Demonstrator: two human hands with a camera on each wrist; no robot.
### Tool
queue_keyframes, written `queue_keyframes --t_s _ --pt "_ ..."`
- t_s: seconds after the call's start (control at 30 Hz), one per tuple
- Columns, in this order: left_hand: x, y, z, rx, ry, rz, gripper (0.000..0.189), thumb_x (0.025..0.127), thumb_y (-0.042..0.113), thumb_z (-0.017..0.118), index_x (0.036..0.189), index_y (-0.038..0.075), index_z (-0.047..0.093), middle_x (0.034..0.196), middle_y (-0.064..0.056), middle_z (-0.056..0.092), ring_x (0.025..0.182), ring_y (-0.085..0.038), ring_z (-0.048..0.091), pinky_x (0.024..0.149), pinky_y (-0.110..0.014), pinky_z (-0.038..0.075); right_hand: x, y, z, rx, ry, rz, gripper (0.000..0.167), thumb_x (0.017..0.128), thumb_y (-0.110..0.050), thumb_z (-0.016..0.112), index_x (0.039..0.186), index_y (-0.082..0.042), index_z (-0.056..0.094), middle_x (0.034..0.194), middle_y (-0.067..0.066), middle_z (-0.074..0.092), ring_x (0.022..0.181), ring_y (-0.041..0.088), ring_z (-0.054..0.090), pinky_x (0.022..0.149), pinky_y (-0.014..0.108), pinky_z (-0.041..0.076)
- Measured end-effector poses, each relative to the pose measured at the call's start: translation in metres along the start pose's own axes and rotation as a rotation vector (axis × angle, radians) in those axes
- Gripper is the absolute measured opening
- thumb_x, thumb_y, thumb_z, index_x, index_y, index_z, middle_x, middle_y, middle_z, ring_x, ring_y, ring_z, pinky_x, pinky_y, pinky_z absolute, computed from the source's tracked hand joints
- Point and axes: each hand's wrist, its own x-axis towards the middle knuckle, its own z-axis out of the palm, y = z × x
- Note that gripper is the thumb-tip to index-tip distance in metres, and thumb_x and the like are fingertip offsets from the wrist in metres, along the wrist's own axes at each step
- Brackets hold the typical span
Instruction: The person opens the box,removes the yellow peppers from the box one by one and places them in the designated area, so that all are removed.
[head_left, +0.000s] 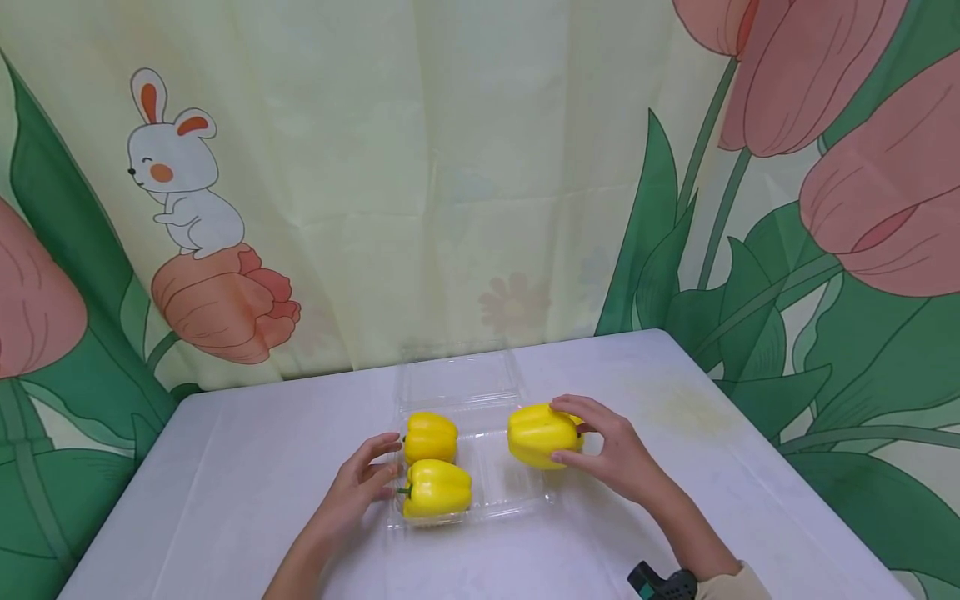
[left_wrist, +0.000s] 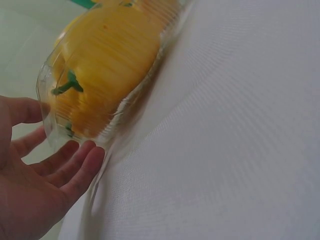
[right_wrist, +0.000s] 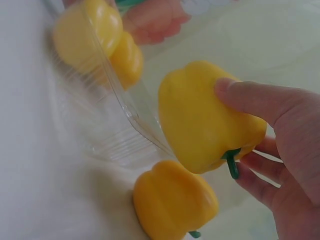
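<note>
My right hand [head_left: 611, 446] grips a yellow bell pepper [head_left: 540, 436], thumb and fingers around its stem end, with the green stem showing in the right wrist view. The pepper is raised at the right side of a clear plastic clamshell box [head_left: 495, 479]. Inside the box, along its left side, lie two more yellow bell peppers, one at the back [head_left: 431, 437] and one at the front [head_left: 441, 488]. My left hand [head_left: 360, 479] rests at the box's left wall, fingers spread and loosely bent, fingertips right at the plastic in the left wrist view.
Another yellow bell pepper [right_wrist: 172, 200] lies outside the box, mostly hidden behind the held one in the head view. The box's clear lid [head_left: 459, 377] is folded back toward the curtain [head_left: 487, 167]. A white cloth [head_left: 262, 467] covers the table.
</note>
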Motion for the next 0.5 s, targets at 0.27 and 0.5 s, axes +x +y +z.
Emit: queue_keyframes --t_s 0.27,0.5 --pt "0.0003 -0.0028 -0.0006 0.002 0.002 0.001 0.045 0.096 0.017 0.056 0.14 0.019 0.046 0.143 -0.011 0.049 0.117 -0.027 0.058 0.085 -0.034 0.058 -0.0021 0.0034 -0.0015 -0.006 0.009 -0.015 0.06 0.073 -0.025 0.085 0.127 -0.019 0.061 0.133 0.001 0.059 0.117 0.02 0.059 0.084 0.033 0.058" --pt "-0.0005 -0.0007 -0.0009 -0.014 -0.011 0.014 0.045 0.096 0.017 0.056 0.14 0.018 0.046 0.144 -0.013 0.047 0.118 -0.027 0.058 0.087 -0.036 0.057 -0.0039 0.0046 -0.0027 -0.024 0.014 -0.005 0.06 0.072 -0.024 0.085 0.127 -0.019 0.061 0.133 0.001 0.059 0.117 0.02 0.059 0.084 0.022 0.056"
